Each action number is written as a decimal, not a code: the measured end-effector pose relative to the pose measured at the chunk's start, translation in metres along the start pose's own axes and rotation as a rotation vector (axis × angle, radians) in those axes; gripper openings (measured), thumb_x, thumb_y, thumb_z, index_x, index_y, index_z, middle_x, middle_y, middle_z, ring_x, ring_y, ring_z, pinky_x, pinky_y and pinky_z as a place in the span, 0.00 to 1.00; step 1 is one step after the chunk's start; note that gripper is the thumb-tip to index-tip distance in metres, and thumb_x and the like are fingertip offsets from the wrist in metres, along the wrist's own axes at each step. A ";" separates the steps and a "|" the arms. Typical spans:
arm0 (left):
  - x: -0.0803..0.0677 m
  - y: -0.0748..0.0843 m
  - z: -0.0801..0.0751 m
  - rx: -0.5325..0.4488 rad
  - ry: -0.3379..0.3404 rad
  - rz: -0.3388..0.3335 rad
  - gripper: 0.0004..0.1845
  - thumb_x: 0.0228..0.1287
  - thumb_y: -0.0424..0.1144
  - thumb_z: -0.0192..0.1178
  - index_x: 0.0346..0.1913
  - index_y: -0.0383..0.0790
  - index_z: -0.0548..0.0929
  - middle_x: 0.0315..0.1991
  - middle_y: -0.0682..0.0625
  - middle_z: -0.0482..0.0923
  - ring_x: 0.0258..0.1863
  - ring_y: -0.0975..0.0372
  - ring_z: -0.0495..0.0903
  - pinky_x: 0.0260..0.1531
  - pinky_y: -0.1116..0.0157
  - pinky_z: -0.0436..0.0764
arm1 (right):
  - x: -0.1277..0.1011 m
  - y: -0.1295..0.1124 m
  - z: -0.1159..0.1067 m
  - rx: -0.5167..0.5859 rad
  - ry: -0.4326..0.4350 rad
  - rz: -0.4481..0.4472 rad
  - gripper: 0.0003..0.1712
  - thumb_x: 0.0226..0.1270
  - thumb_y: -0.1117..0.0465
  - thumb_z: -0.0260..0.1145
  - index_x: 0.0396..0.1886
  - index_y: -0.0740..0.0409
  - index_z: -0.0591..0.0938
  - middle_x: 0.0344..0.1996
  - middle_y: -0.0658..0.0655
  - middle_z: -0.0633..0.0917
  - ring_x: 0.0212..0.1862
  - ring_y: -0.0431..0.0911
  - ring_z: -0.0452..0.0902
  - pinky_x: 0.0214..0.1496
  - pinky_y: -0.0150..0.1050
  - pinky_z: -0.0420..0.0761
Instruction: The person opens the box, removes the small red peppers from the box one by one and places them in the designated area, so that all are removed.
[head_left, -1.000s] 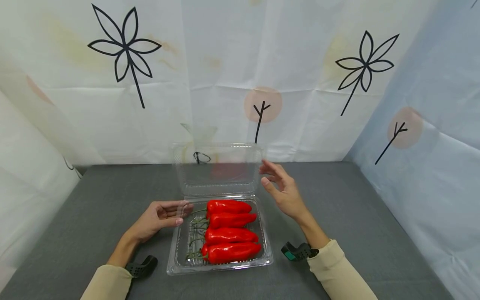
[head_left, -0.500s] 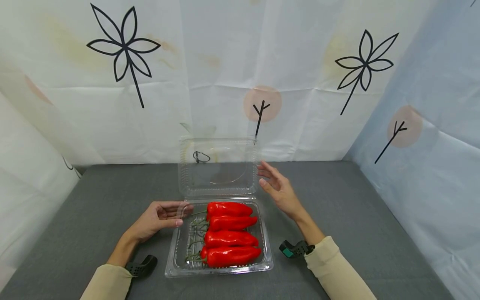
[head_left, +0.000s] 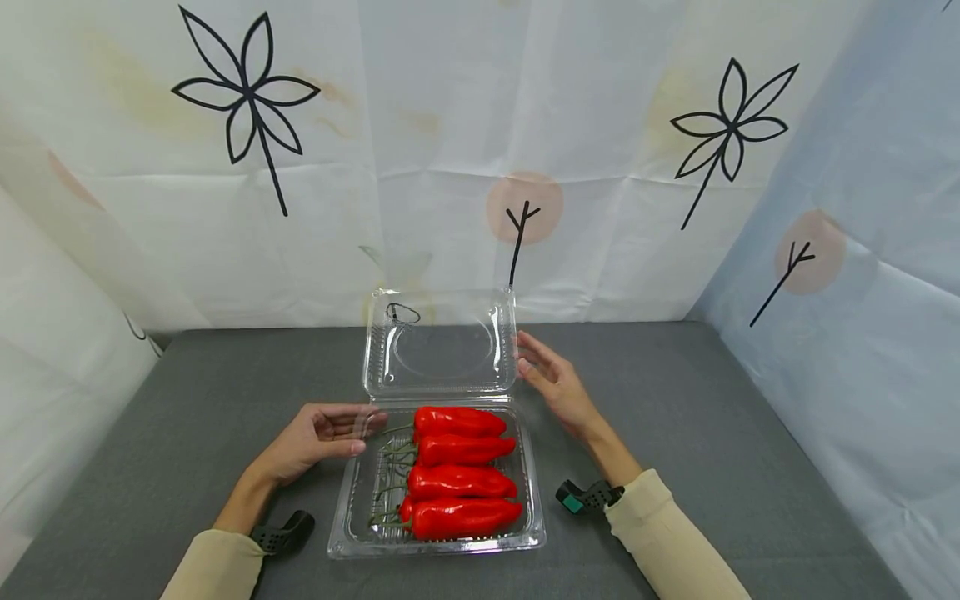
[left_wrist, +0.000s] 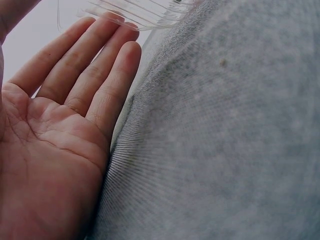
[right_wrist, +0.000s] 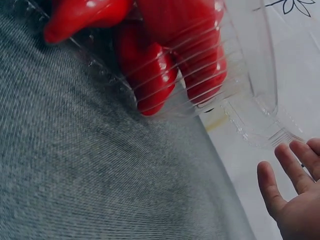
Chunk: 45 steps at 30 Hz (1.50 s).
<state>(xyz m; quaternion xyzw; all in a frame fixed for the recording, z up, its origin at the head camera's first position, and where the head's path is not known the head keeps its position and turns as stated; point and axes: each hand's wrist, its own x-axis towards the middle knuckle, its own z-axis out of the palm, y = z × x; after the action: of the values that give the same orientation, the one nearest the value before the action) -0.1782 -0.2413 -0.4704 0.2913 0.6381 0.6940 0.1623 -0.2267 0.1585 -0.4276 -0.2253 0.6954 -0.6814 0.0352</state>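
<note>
A clear plastic clamshell box [head_left: 345, 533] lies on the grey table with its lid [head_left: 442, 350] leaning back, hinged at the far side. Several red peppers [head_left: 461, 482] lie crosswise in its base, stems to the left. My left hand [head_left: 318, 440] is at the base's left side, its fingertips seen through the plastic wall. In the left wrist view, the fingers [left_wrist: 102, 92] are nearly straight, tips at the ribbed plastic. My right hand [head_left: 558, 383] is beside the lid's right edge, fingers extended and holding nothing; contact with the lid is hard to tell.
The grey table [head_left: 675, 467] extends to both sides of the box. Behind it hangs a white printed cloth [head_left: 450, 167], and a bluish cloth [head_left: 862, 317] closes off the right side. Dark bands [head_left: 285, 533] are on both wrists.
The lid has swung back, away from the peppers, and no longer shows their red reflection. My right hand has shifted slightly down and left. The box base has crept a little nearer; my left hand stays put.
</note>
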 end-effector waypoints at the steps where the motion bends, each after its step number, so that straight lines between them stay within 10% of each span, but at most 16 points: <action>1: 0.000 0.000 0.000 0.000 0.000 -0.001 0.27 0.65 0.19 0.62 0.66 0.16 0.69 0.62 0.34 0.78 0.61 0.54 0.80 0.55 0.62 0.81 | 0.000 0.001 0.000 0.003 0.003 0.012 0.33 0.78 0.69 0.54 0.77 0.73 0.57 0.74 0.72 0.63 0.72 0.66 0.62 0.69 0.46 0.73; 8: 0.001 0.000 0.000 -0.002 -0.007 0.012 0.27 0.65 0.19 0.62 0.66 0.16 0.70 0.61 0.34 0.78 0.61 0.55 0.80 0.55 0.63 0.81 | 0.000 0.008 -0.001 0.027 0.004 0.075 0.32 0.79 0.68 0.54 0.77 0.72 0.57 0.74 0.73 0.62 0.72 0.66 0.62 0.63 0.35 0.75; 31: -0.001 0.004 0.003 0.026 0.035 -0.017 0.29 0.64 0.19 0.63 0.66 0.15 0.68 0.61 0.36 0.79 0.61 0.55 0.80 0.54 0.62 0.82 | -0.002 0.018 -0.002 -0.004 -0.060 0.174 0.34 0.81 0.64 0.55 0.77 0.75 0.55 0.74 0.73 0.63 0.73 0.65 0.62 0.65 0.49 0.77; 45: -0.002 0.001 0.002 0.013 0.035 0.005 0.28 0.64 0.19 0.62 0.66 0.14 0.68 0.62 0.30 0.76 0.62 0.53 0.79 0.54 0.62 0.81 | -0.007 -0.014 -0.008 -0.209 0.024 0.069 0.28 0.75 0.65 0.64 0.71 0.68 0.71 0.66 0.72 0.74 0.68 0.58 0.71 0.67 0.49 0.75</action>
<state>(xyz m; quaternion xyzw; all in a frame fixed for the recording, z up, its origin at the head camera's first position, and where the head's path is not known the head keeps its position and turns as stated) -0.1753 -0.2409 -0.4697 0.2819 0.6444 0.6954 0.1476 -0.2193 0.1694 -0.4153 -0.1954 0.7703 -0.6064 0.0268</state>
